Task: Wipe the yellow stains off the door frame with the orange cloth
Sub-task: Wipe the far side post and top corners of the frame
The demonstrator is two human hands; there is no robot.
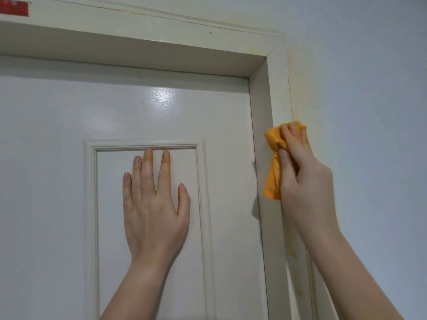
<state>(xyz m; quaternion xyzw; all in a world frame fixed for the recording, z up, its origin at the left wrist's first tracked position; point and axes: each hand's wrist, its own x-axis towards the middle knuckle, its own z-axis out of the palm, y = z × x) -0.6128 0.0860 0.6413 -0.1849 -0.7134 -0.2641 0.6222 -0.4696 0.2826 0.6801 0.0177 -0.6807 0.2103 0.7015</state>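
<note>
A cream door frame (pixel 278 88) runs up the right side of a white door (pixel 69 125). My right hand (pixel 300 172) is closed around a bunched orange cloth (pixel 273 144) and presses it against the frame's upright, a little below the top corner. The cloth's tail hangs down under my thumb. Yellow stains (pixel 293 251) show on the frame below my wrist, partly hidden by my forearm. My left hand (pixel 154 204) lies flat on the door's raised panel, fingers spread, holding nothing.
The frame's top rail (pixel 138 38) crosses above the door, with a faint yellowish tint near its right corner. A red strip (pixel 13 9) sits at the upper left. Plain pale wall (pixel 369 112) fills the right.
</note>
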